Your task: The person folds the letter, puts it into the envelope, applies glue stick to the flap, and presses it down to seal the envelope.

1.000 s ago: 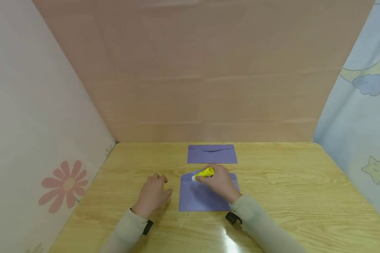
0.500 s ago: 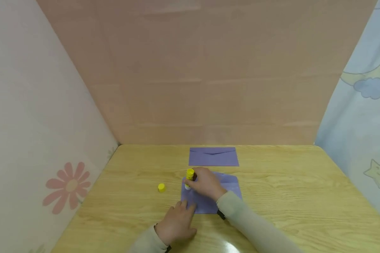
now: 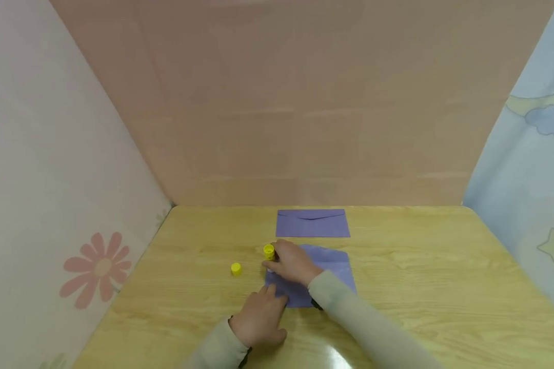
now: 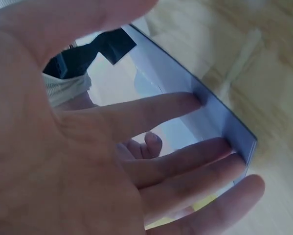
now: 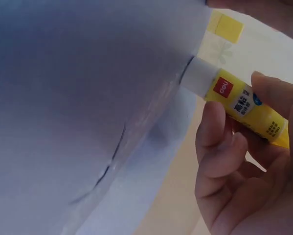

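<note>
My right hand (image 3: 293, 264) pinches a yellow glue stick (image 5: 249, 105) between thumb and fingers. Its white end meets the purple envelope (image 3: 320, 277) at the left end of the flap fold, as the right wrist view shows. A shiny streak runs along that fold. My left hand (image 3: 260, 315) lies at the envelope's lower left corner, fingers extended, fingertips pressing on the paper near its edge (image 4: 219, 115). Left of the envelope a yellow glue stick cap (image 3: 236, 269) stands on the table. Part of the envelope is hidden under my right hand and sleeve.
A second purple envelope (image 3: 313, 224), flap side up, lies farther back on the wooden table (image 3: 420, 266). Behind the table rises a brown paper backdrop (image 3: 304, 102). Patterned cloths hang at the left (image 3: 23, 154) and right (image 3: 526, 169).
My left hand has moved right and down onto the envelope's corner, revealing the cap. My right hand has carried the glue stick left along the fold, and the stick has turned more upright.
</note>
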Motion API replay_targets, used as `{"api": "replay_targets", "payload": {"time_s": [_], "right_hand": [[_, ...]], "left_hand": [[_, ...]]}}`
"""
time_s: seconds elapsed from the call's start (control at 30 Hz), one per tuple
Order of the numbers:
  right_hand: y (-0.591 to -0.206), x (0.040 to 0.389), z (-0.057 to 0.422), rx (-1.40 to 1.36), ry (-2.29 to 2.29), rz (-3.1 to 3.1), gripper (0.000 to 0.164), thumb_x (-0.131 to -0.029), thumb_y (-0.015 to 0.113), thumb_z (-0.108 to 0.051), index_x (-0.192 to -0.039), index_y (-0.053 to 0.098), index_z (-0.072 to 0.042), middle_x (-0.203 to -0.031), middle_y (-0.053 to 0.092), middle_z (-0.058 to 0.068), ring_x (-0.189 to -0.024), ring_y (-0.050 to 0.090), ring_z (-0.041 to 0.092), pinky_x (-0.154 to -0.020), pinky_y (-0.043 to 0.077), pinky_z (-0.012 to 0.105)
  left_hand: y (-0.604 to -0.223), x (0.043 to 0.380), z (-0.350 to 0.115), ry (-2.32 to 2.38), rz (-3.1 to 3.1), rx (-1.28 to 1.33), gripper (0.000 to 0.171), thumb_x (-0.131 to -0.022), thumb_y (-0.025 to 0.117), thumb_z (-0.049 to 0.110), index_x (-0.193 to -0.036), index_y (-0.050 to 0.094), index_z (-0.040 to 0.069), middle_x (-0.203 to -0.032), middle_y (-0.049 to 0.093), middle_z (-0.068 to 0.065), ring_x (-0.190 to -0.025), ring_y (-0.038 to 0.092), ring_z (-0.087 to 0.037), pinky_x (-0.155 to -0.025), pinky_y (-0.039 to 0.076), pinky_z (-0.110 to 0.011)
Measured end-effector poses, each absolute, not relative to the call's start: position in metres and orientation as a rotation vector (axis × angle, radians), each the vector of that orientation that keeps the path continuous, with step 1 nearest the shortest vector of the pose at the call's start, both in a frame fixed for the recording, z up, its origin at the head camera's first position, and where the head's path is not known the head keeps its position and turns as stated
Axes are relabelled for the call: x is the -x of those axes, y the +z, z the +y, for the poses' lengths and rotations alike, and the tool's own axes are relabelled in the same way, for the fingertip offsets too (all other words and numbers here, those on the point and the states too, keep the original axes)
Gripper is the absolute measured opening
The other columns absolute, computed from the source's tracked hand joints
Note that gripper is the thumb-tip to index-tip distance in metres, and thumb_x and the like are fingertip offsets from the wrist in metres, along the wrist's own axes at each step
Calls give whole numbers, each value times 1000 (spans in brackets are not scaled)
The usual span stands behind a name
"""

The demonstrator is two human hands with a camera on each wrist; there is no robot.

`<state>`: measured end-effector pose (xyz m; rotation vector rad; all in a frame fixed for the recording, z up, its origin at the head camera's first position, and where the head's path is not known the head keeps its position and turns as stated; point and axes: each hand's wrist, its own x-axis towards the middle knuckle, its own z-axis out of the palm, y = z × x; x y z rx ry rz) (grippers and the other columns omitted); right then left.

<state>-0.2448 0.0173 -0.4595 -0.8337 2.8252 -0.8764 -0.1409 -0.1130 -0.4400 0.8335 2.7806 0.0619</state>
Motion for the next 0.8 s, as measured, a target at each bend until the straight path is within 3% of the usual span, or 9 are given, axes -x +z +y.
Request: {"api": "replay_targets", "payload": {"time_s": [0.4, 0.6, 0.8], "right_hand": [[-455, 234, 45, 864, -835, 2856, 24, -92, 72, -33, -85, 59, -15, -78, 50, -3, -66, 47, 11, -58, 42, 29], [-453, 232, 64, 904, -820, 2877, 23, -91, 73, -33, -85, 58, -17, -74, 50, -6, -64, 46, 9, -58, 41, 28], [-453, 229, 84, 845, -839, 2847, 24, -91, 74, -32, -83, 56, -19, -72, 51, -8, -64, 48, 9, -58, 43, 27]], "left_hand": [[-438, 145, -111, 88, 2793, -825, 47, -70, 82, 39, -106, 72, 11, -93, 55, -4, -82, 53, -17, -55, 45, -33], [-438, 144, -114, 150, 2795, -821, 51, -70, 82, 39, -110, 71, 9, -88, 50, -2, -78, 47, -15, -53, 39, -29], [-439, 144, -114, 161, 2760, -787, 54, -71, 82, 42, -113, 71, 10, -89, 50, -1, -80, 48, -14, -56, 42, -30]]}}
